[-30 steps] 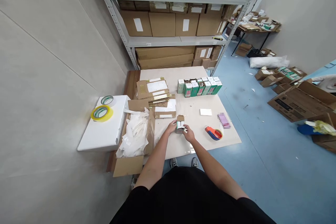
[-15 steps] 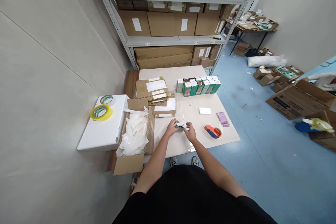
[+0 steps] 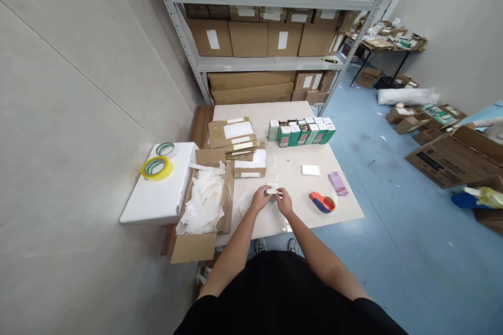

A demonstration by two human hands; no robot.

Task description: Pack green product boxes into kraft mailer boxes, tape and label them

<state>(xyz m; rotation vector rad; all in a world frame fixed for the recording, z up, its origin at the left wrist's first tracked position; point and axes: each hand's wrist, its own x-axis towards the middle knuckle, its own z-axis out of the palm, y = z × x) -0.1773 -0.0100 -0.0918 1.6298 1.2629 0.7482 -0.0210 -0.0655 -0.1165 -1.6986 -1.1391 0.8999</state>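
- Gripping the small box [image 3: 271, 189] from both sides, the fingers of the left hand [image 3: 260, 200] and of the right hand [image 3: 283, 202] are clasping it between them.
- The small box is sitting low on the desk [image 3: 293, 157], near the front edge and right between the two hands. Its top is showing white, and its finer details are too small to tell.
- A red and blue tape dispenser [image 3: 322, 202] is lying on the desk near the right hand, not touching it.
- A white card [image 3: 310, 169] is lying farther back, apart from the hands.
- A pile of flat cardboard [image 3: 236, 138] is lying behind the left hand.
- A row of green and white boxes [image 3: 301, 132] is standing upright toward the far side of the desk.
- An open carton [image 3: 196, 246] holding white bags is standing at the left edge of the desk.
- A yellow tape roll [image 3: 156, 168] is lying on a white surface beside the carton.
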